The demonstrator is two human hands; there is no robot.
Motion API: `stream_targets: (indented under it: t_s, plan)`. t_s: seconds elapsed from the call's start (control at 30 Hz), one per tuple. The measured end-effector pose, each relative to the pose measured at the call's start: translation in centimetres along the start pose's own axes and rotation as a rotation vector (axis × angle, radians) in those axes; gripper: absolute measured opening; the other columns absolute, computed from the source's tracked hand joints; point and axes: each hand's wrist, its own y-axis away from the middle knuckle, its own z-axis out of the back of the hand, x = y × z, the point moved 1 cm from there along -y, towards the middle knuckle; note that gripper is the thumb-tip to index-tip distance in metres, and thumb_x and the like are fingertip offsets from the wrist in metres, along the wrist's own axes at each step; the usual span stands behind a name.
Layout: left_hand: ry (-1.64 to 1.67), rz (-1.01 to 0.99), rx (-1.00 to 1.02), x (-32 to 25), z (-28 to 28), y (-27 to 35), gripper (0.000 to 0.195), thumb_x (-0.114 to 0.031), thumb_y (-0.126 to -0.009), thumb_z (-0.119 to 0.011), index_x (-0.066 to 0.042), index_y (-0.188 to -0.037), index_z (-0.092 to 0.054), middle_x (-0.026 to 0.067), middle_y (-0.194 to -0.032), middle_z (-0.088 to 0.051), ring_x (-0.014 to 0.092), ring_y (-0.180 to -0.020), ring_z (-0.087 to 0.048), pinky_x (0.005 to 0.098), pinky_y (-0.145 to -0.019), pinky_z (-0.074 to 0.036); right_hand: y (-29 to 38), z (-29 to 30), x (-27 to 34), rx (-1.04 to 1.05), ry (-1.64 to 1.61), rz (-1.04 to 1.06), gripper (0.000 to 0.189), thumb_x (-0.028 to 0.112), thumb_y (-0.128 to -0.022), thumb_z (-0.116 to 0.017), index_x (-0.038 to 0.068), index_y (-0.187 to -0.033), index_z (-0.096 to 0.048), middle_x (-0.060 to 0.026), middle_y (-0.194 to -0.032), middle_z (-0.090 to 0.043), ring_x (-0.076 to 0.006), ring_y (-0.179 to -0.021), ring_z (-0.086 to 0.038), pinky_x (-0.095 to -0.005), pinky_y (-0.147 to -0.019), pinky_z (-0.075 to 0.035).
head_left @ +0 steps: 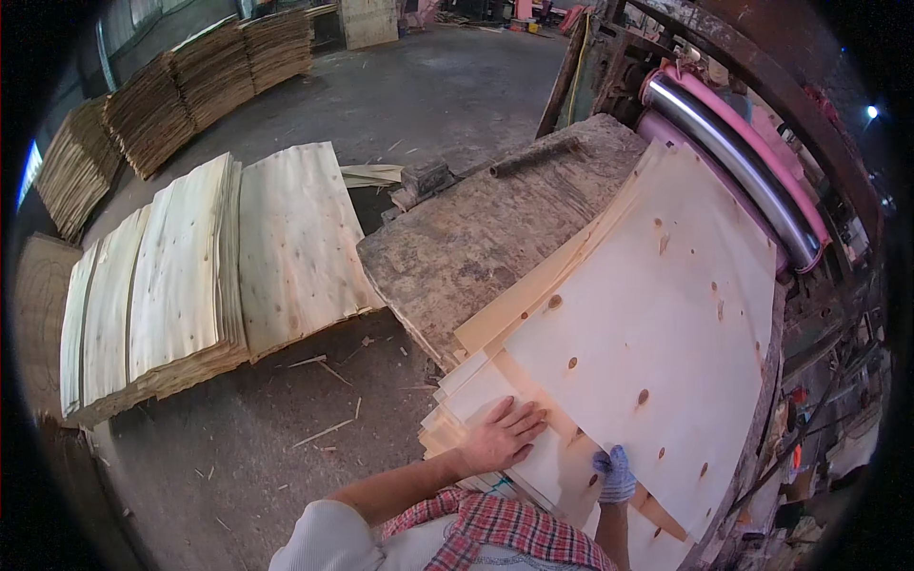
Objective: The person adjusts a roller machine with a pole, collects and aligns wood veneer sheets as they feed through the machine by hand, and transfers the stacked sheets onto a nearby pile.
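My bare left hand (503,435) lies flat, palm down, on a stack of pale wood veneer sheets (475,392), fingers spread a little. To its right, my right hand (615,474) in a knitted glove has its fingers on the near edge of the top veneer sheet (643,321) and appears to pinch it. That sheet is knotty and slants away across the stack. Its far end reaches the rollers of a glue spreader (739,168), where a shiny metal roller sits between pink-coated ones. My thumb's grip under the edge is hidden.
A rough, stained bench top (493,228) carries a metal pipe (535,157). At left stands a low pile of veneer (178,264); taller veneer stacks (214,71) line the wall behind. Wood splinters (325,432) litter the concrete floor (285,485). A steel frame (792,86) arches over the rollers.
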Motion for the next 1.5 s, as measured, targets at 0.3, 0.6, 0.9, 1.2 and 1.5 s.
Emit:
stream_targets:
  t_s: [0.3,0.6,0.9,1.2,1.5]
  plan:
    - [-0.019,-0.011,-0.014,-0.3,0.1,-0.8,0.045,-0.024,-0.072,-0.051,-0.010,-0.113,-0.042,0.0036,-0.123,-0.036,0.019,-0.114,-0.031,0.0414,-0.094,-0.022,-0.8,1.3,-1.1,-0.009,-0.108,-0.004,0.026,0.023,-0.076,-0.054,-0.001,-0.088,-0.052,-0.0093,-0.074,-0.056,-0.0169,-0.064,-0.056,-0.0280,-0.059,-0.045]
    - [-0.069,-0.006,-0.027,-1.0,0.7,-1.5,0.040,-0.022,-0.067,-0.054,-0.009,-0.104,-0.049,0.0033,-0.112,-0.046,0.020,-0.106,-0.040,0.0437,-0.090,-0.027,0.0,0.2,0.9,0.111,-0.152,0.008,0.032,0.024,-0.076,-0.054,-0.003,-0.093,-0.051,-0.0102,-0.081,-0.057,-0.0172,-0.072,-0.057,-0.0244,-0.056,-0.046]
    - [-0.041,-0.023,0.023,-3.6,2.1,-2.6,0.041,-0.019,-0.065,-0.055,-0.009,-0.105,-0.048,0.0073,-0.113,-0.045,0.027,-0.106,-0.040,0.0475,-0.091,-0.024,-0.6,0.2,0.2,0.139,0.004,-0.150,0.038,0.036,-0.077,-0.051,0.002,-0.093,-0.055,-0.0062,-0.083,-0.059,-0.0116,-0.074,-0.056,-0.0214,-0.053,-0.043]
    - [-0.031,-0.070,0.024,-2.9,1.8,-2.0,0.050,-0.016,-0.072,-0.050,-0.010,-0.120,-0.035,0.0063,-0.123,-0.037,0.024,-0.114,-0.032,0.0442,-0.094,-0.022,0.1,-0.4,2.4,0.155,0.027,-0.252,0.036,0.038,-0.071,-0.058,0.003,-0.083,-0.057,-0.0083,-0.075,-0.059,-0.0144,-0.069,-0.057,-0.0240,-0.048,-0.042]
    - [-0.091,-0.073,0.108,-3.7,2.3,-2.2,0.047,-0.019,-0.075,-0.048,-0.010,-0.119,-0.036,0.0053,-0.124,-0.036,0.023,-0.116,-0.030,0.0431,-0.094,-0.020,-0.9,0.1,0.6,0.197,0.100,-0.331,0.040,0.046,-0.072,-0.052,0.009,-0.085,-0.057,-0.0037,-0.082,-0.059,-0.0104,-0.074,-0.055,-0.0227,-0.041,-0.036]
